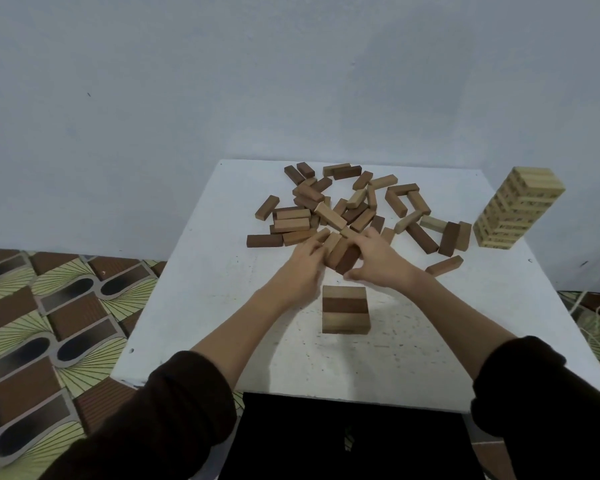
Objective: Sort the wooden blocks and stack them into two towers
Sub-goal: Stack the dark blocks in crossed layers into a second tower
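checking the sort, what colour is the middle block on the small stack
The middle block is dark brown; head view.

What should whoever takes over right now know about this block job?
Hands: left hand and right hand grip a row of blocks between them, at the near edge of the pile.
Done: pale tower stands at the far right of the table.
Begun: a low stack of brown blocks, just in front of the hands.
Left: probably set the row on the stack, then keep building from the pile.
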Available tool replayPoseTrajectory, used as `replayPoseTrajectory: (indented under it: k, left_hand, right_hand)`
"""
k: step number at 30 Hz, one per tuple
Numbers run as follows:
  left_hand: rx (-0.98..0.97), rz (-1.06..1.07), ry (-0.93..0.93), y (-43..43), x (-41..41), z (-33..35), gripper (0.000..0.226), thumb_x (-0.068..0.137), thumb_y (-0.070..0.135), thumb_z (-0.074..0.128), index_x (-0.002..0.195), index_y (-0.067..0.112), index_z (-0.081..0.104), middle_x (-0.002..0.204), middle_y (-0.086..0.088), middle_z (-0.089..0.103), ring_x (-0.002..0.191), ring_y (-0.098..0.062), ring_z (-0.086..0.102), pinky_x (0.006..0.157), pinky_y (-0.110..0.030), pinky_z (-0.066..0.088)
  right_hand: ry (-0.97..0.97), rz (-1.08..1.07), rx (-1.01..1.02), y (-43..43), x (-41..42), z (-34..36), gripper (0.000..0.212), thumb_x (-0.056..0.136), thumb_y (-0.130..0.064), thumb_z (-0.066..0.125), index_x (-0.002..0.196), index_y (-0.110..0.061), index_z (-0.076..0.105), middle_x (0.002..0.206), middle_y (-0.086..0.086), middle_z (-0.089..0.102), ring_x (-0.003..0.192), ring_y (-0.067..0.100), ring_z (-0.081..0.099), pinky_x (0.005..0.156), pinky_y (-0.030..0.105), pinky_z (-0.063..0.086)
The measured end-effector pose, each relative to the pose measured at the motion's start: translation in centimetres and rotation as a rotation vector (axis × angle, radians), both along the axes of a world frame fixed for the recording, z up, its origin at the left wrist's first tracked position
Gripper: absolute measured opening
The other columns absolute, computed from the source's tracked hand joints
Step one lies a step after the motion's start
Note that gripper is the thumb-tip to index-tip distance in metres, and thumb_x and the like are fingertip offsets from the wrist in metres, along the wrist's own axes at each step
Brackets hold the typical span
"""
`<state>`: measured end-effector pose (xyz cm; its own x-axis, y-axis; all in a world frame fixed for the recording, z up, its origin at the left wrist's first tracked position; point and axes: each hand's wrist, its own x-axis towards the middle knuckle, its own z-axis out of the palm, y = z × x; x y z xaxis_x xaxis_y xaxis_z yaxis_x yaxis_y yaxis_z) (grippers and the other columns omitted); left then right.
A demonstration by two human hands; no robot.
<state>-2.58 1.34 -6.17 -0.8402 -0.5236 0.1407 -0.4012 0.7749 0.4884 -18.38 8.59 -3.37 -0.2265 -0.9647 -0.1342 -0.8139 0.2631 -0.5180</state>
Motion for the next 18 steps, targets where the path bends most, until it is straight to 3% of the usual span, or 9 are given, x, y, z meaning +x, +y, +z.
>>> replayPoseTrajectory:
  k: [2,6,9,12,18]
  left_hand:
    - [0.018,0.003,0.036,-0.1,-0.2,0.4,0.041,0.086,-0.007,0.048,0.128,-0.006,0.048,0.137,-0.023,0.039,0.123,-0.036,0.037,0.100,-0.026,0.028]
    - [0.133,0.013,-0.013,-1.0,-1.2,1.0,0.056,0.082,-0.005,0.058,0.134,0.002,0.041,0.136,-0.015,0.035,0.127,-0.030,0.036,0.104,-0.030,0.032]
    - [0.181,0.023,-0.062,-1.4,-1.9,1.3,0.070,0.076,0.005,0.072,0.136,0.007,0.037,0.131,-0.010,0.035,0.119,-0.026,0.042,0.099,-0.033,0.039]
    - [0.174,0.006,-0.110,-2.1,-2.7,1.5,0.091,0.068,0.013,0.081,0.143,0.008,0.030,0.138,-0.012,0.036,0.128,-0.027,0.037,0.104,-0.039,0.037]
    - [0.213,-0.053,-0.113,-3.4,-3.5,2.1,0.097,0.067,0.014,0.083,0.145,0.007,0.026,0.138,-0.012,0.044,0.127,-0.023,0.040,0.098,-0.021,0.030]
  right_hand:
    - [0.000,-0.013,0.000,-0.3,-0.1,-0.1,0.070,0.069,-0.021,0.081,0.129,-0.012,0.046,0.115,0.007,0.037,0.110,0.021,0.041,0.089,0.025,0.037]
    - [0.036,0.012,0.028,-0.8,-0.3,-0.2,0.079,0.065,-0.029,0.084,0.130,-0.012,0.041,0.122,0.010,0.039,0.112,0.026,0.040,0.094,0.036,0.039]
    - [0.031,0.042,0.022,-0.8,-0.1,0.0,0.081,0.067,-0.026,0.083,0.133,-0.011,0.038,0.127,0.008,0.040,0.112,0.025,0.037,0.089,0.030,0.031]
    - [0.014,0.062,-0.041,-0.9,0.0,0.3,0.080,0.068,-0.020,0.082,0.135,-0.009,0.038,0.129,0.006,0.044,0.116,0.023,0.037,0.092,0.028,0.026]
    - [-0.062,0.056,-0.112,-1.2,-0.1,0.1,0.076,0.063,-0.012,0.083,0.129,-0.011,0.045,0.110,-0.001,0.050,0.104,0.017,0.046,0.095,0.034,0.035]
